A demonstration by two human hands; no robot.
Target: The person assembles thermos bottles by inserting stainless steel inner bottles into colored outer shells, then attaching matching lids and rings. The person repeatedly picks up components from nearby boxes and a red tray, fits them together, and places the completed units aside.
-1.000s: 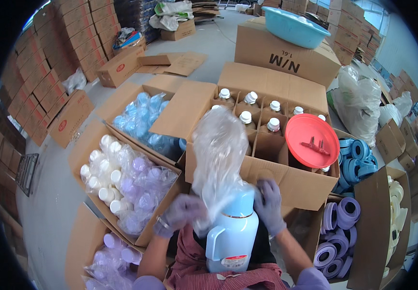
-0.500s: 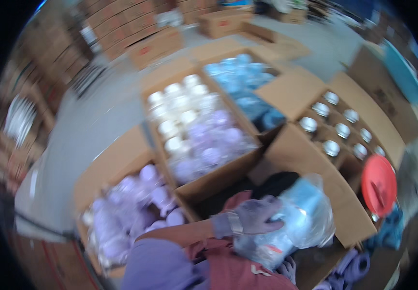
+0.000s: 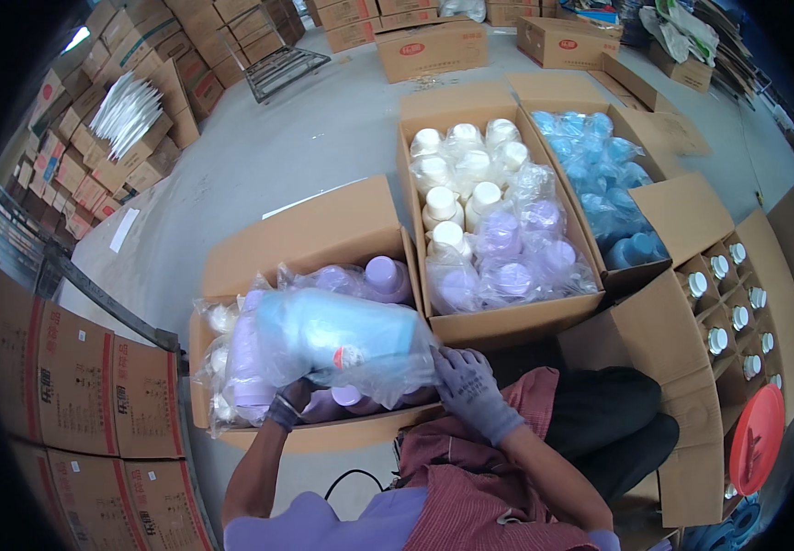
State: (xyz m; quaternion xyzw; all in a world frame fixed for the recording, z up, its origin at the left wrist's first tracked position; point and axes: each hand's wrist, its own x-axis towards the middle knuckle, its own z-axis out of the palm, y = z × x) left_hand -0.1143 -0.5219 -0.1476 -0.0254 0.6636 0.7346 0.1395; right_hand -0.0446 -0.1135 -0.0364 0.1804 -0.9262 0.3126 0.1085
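Note:
A light blue bottle (image 3: 342,331) in a clear plastic bag lies sideways above the left carton (image 3: 300,230). My left hand (image 3: 294,400) supports it from below near its left end, with most fingers hidden under it. My right hand (image 3: 472,393), in a greyish purple glove, grips the bag at the bottle's right end. Beneath it, the carton holds purple bottles (image 3: 384,277) in plastic, with white ones (image 3: 222,319) along its left side.
Ahead stands a carton (image 3: 516,314) of bagged white and purple bottles, beside a carton of blue bottles (image 3: 636,250). To the right are a divided carton of silver-capped bottles (image 3: 717,341) and a red dish (image 3: 757,441). Stacked cartons (image 3: 80,386) and a metal rail (image 3: 107,294) flank my left.
The bagged blue bottle has moved from my right side to above the left carton. Both hands have shifted left with it, and the head view has turned left.

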